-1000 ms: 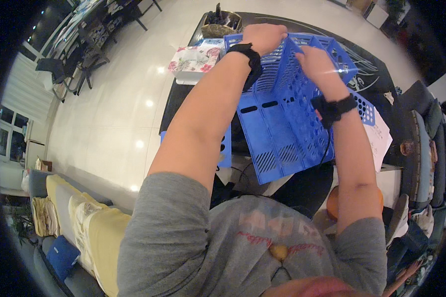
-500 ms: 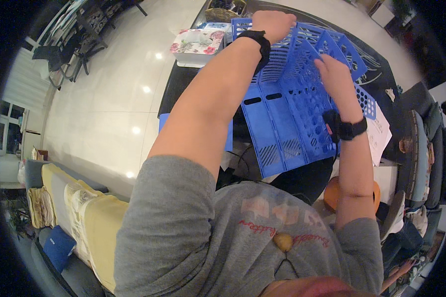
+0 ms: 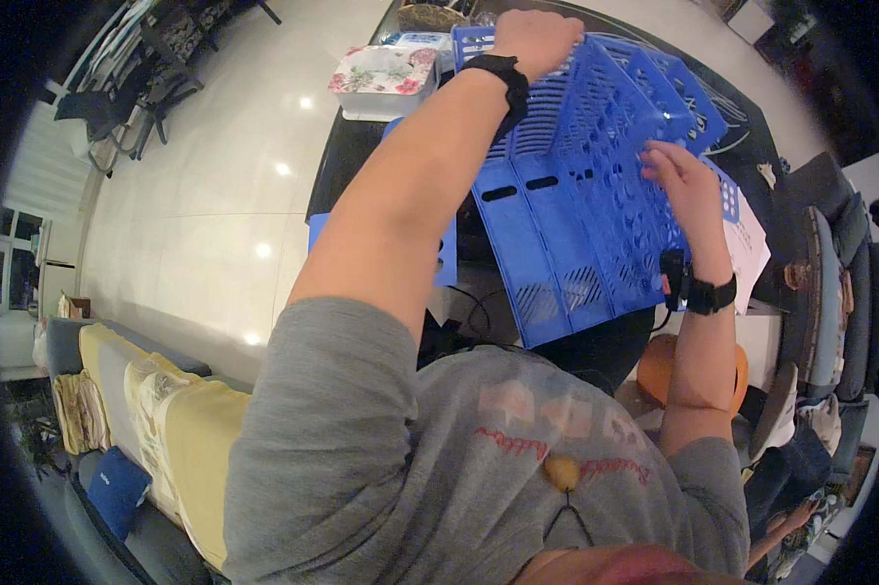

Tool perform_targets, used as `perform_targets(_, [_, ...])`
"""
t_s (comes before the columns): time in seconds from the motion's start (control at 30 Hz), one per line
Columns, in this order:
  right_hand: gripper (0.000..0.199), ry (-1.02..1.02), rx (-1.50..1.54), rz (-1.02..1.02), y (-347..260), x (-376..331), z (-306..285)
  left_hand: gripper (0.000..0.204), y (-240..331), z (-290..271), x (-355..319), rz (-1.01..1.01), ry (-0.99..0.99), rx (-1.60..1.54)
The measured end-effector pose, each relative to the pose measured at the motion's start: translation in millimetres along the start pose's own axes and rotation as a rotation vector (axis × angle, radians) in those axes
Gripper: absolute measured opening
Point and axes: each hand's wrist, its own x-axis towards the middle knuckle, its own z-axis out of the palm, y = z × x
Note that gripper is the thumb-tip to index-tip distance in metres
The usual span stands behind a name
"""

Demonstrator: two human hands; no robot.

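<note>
A blue plastic file rack (image 3: 527,253) with slotted and perforated panels stands on the dark table in front of me. At its far side my left hand (image 3: 539,44) is closed over the top edge of an upright panel; its fingertips are partly hidden. My right hand (image 3: 688,190) is over the rack's right part, in front of the hole-patterned panel. Its fingers are loosely bent and apart, with nothing seen between them. Whether its fingertips touch the panel I cannot tell. Black bands circle both wrists.
A floral-topped white box (image 3: 386,78) sits left of the rack, with a woven basket (image 3: 429,17) beyond it. Another blue plastic piece (image 3: 444,244) lies under my left forearm. White papers (image 3: 746,249) lie at the right, pale cables (image 3: 727,112) behind. An orange round seat (image 3: 668,366) stands below.
My right hand has let go of the divider's upper edge and moved down and slightly right, its fingers loosening. My left hand stays on the rack, which has shifted very slightly.
</note>
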Motion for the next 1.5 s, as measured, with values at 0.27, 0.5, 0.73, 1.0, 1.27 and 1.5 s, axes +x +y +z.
perform_targets(0.27, [0.041, -0.325, -0.621, 0.212, 15.9, 14.5, 25.0, 0.034, 21.1, 15.4, -86.6, 0.395, 0.558, 0.011])
perform_targets(0.5, [0.036, -0.474, -0.322, 0.433, 23.3, 17.3, 42.2, 0.043, 45.5, 112.8, -178.4, 0.021, -0.123, -0.204])
perform_targets(0.73, [0.031, -0.483, -0.232, 0.391, 32.0, 14.3, 37.7, 0.069, 56.5, 148.5, -177.3, -0.044, -0.378, -0.108])
perform_targets(1.0, [0.03, -0.597, -0.161, 0.507, 12.4, 34.9, 11.9, 0.071, 50.9, 145.5, -175.8, -0.004, -0.447, -0.114])
perform_targets(1.27, [0.03, -0.448, -0.128, 0.594, 12.2, 10.1, 24.9, 0.068, 49.8, 155.1, -180.6, 0.046, -0.237, -0.152])
perform_targets(1.5, [0.03, -0.482, -0.323, 0.51, 14.9, -2.0, 30.5, 0.068, 49.9, 158.3, -178.8, 0.043, -0.216, -0.201])
